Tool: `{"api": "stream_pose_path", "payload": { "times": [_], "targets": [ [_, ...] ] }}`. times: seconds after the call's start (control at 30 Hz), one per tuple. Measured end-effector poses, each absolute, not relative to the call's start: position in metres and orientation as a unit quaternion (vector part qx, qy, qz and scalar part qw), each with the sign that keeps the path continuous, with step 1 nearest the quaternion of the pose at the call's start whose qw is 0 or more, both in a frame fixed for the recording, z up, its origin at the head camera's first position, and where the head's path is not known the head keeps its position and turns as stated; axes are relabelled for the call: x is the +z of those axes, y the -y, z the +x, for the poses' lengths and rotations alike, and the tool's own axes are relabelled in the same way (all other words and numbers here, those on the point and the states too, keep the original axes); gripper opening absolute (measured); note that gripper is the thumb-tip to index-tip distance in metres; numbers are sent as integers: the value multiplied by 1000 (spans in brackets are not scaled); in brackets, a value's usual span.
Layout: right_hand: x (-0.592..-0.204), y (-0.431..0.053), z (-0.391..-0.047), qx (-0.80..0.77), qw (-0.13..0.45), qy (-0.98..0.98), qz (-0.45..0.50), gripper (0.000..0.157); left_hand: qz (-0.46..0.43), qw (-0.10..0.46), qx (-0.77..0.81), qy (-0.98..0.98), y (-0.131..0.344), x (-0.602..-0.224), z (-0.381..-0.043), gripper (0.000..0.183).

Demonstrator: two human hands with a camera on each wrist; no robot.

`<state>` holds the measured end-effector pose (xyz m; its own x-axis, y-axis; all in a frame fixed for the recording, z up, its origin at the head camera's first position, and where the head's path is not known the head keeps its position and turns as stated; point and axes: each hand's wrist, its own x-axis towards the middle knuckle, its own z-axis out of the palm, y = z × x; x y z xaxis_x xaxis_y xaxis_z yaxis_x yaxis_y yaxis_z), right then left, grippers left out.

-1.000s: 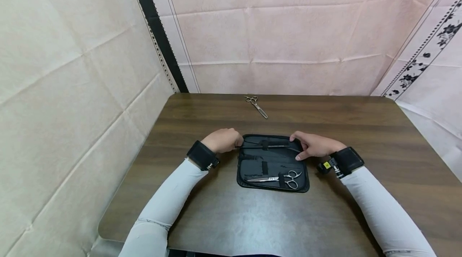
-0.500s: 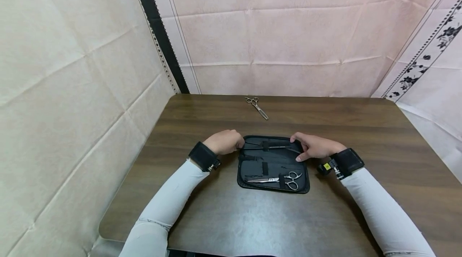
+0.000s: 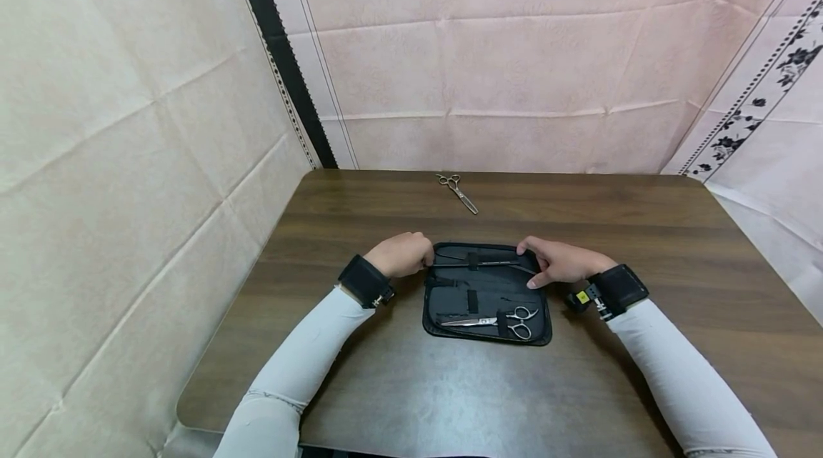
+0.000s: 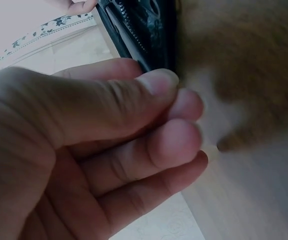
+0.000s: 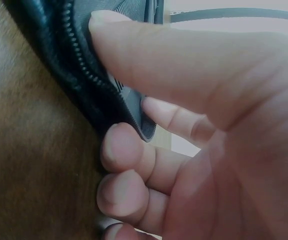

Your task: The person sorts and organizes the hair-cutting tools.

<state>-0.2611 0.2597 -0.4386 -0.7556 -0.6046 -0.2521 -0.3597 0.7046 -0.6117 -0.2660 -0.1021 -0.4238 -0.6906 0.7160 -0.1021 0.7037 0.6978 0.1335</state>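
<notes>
An unfolded black zip case (image 3: 450, 308) lies on the table, with silver scissors (image 3: 485, 319) strapped in its near half. Across its far half runs a long thin black tool (image 3: 495, 263), crossed by a strap (image 3: 473, 260); its kind cannot be told. At the case's left edge, my left hand (image 3: 400, 254) pinches the tool's end between thumb and curled fingers, the grip partly hidden by the thumb in the left wrist view. My right hand (image 3: 564, 260) grips the case's upper right edge, thumb (image 5: 134, 50) inside and fingers outside the zipper.
A second pair of silver scissors (image 3: 458, 193), with toothed-looking blades, lies beyond the case near the table's far edge. The brown wooden table (image 3: 360, 386) meets cloth-covered walls (image 3: 514, 72) at the back and left.
The thin black tool has slid slightly right with my left hand, further into the case. My right hand keeps its hold on the case edge.
</notes>
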Motion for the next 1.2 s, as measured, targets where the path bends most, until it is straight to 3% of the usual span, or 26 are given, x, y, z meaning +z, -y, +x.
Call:
{"api": "stream_pose_path", "payload": {
  "times": [0.43, 0.73, 1.2],
  "targets": [
    [-441, -262, -261, -282, 227, -889, -280, 76, 399, 76, 43, -913, 100, -423, -266, 34],
    [-441, -262, -261, -273, 222, -890, -289, 72, 405, 65, 42, -911, 89, -428, -264, 24],
    [-437, -262, -263, -269, 220, -894, -282, 68, 396, 61, 46, -915, 87, -428, -261, 26]
  ]
}}
